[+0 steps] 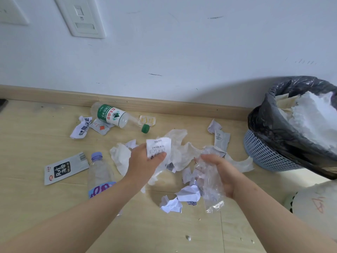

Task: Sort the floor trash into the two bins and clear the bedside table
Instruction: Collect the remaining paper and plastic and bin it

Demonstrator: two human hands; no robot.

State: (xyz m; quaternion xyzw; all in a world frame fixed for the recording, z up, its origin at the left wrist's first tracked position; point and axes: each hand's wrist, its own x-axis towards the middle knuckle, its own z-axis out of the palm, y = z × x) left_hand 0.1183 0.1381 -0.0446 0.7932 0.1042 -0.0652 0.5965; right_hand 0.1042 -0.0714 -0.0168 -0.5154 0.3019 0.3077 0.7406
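The left hand (145, 161), in the middle of the frame, pinches a printed paper slip (158, 147) with the thumb across its face. The fingers behind the slip are hidden. The right hand (220, 172), just right of centre, is curled round a crumpled clear wrapper (211, 189) that hangs below the palm. The film blurs the fingertips, so how tightly they close is hard to make out.

Under and between both hands lies thin white tissue (178, 148), with crumpled paper (171, 205) just below it on the wooden floor (54, 207).

To the lower left stands a bottle with a purple cap (100, 172), its bottom half hidden behind the left forearm. A grey sachet (65, 168) lies flat beside it. Near the skirting board at upper centre, a bottle with a green label (109, 114) lies on its side, its green cap (145, 128) pointing right.

At the right edge stands a blue mesh bin (264, 154) lined with a black bag (269, 128) and cut off by the frame. It holds a heap of white waste (313, 117) reaching up to its rim. Below the bin, in the lower right corner, is a white rounded thing (313, 199) with red marks, also cut off. I cannot tell what it is.
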